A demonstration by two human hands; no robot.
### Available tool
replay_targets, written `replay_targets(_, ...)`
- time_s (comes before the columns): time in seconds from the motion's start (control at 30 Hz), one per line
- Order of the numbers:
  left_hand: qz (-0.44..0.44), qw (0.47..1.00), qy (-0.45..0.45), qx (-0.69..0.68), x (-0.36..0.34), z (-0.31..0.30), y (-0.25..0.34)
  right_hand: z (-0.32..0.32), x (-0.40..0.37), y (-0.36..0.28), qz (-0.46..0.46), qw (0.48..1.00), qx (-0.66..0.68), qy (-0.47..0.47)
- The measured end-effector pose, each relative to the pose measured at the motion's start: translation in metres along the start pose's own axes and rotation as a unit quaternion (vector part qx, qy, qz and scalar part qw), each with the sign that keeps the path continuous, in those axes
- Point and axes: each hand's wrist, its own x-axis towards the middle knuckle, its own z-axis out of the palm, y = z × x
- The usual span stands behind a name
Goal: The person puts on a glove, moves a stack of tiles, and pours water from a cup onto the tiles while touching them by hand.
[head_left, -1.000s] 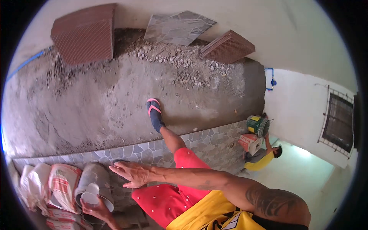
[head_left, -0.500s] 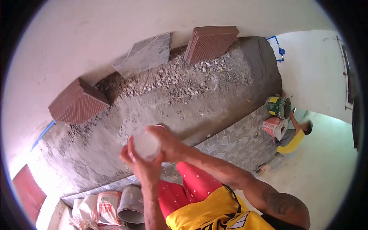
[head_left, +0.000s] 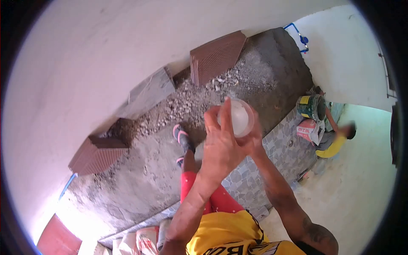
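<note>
A round, translucent plastic tub [head_left: 240, 120] is held up in front of me between both hands, its round face turned toward my eyes. My left hand [head_left: 222, 142] is closed on its left side, with fingers spread up along the rim. On the other side, my right hand [head_left: 253, 135] wraps round the tub from the right and below; most of its fingers are hidden behind it. Whether anything is inside the tub, I cannot make out.
Stacked brown tiles [head_left: 216, 57] and a grey tile stack [head_left: 148, 93] lean along the wall, beside gravel [head_left: 182, 108]. More brown tiles [head_left: 95, 157] stand left. A co-worker [head_left: 333, 142] crouches at right by a bucket [head_left: 311, 107] and a sack [head_left: 309, 131]. Sacks [head_left: 146, 241] lie below.
Both hands have moved right and upward with the tub. My view has turned, so my leg and sandalled foot now show on the cement floor.
</note>
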Motion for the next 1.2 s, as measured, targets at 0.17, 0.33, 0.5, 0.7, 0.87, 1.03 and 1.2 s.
replay_targets(0.17,0.081,0.994,-0.031,-0.059,0.064,0.020,-0.008,-0.035,0.051,-0.001,-0.143,0.929,-0.341,0.029)
replay_targets(0.33,0.106,0.983,-0.017,-0.147,0.126,0.043,-0.033,-0.052,0.100,-0.022,-0.170,0.876,-0.442,0.093)
replay_targets(0.5,0.097,0.994,0.031,0.026,0.198,0.080,-0.114,-0.091,0.146,-0.024,-0.206,0.873,-0.424,0.122)
replay_targets(0.7,0.090,0.961,-0.033,0.258,0.276,0.163,-0.183,-0.155,0.210,-0.026,-0.223,0.838,-0.492,0.083)
replay_targets(0.87,0.036,0.929,-0.026,0.368,0.329,0.234,-0.231,-0.204,0.276,-0.023,-0.224,0.812,-0.537,0.042)
replay_targets(1.03,0.032,0.904,0.025,0.425,0.373,0.278,-0.270,-0.256,0.343,-0.004,-0.238,0.844,-0.476,-0.060)
replay_targets(1.2,0.020,0.865,0.110,0.490,0.371,0.311,-0.283,-0.288,0.406,0.015,-0.265,0.814,-0.501,-0.126)
